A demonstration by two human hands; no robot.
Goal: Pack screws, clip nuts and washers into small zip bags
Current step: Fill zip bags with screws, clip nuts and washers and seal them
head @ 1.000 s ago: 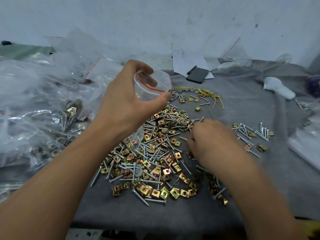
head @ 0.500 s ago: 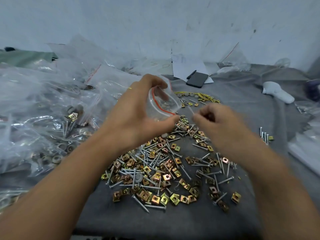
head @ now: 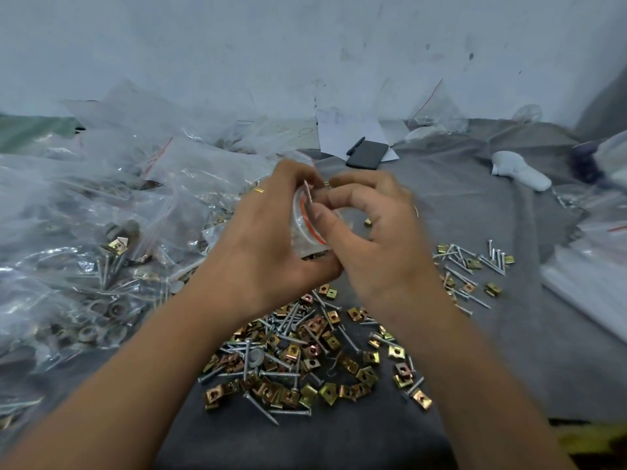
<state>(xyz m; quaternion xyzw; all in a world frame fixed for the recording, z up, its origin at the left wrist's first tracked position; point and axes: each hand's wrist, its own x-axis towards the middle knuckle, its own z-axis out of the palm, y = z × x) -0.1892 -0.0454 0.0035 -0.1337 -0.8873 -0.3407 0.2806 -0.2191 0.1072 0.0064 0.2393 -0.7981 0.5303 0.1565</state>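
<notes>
A small zip bag is held open above the tabletop by the curled left hand — a screw is pinched at its mouth by the right hand. The screw is best dropped point-down, well inside the red seal — the loose pile of screws and clip nuts lies just below.

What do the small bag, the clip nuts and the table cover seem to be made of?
The small zip bag, held by the left hand: thin clear plastic film with a red zip strip; it is see-through and glossy. The clip nuts: folded sheet metal with a yellow-gold, iridescent sheen, probably zinc-plated. The table cover: matte grey fabric, judging by its soft folds.
</notes>
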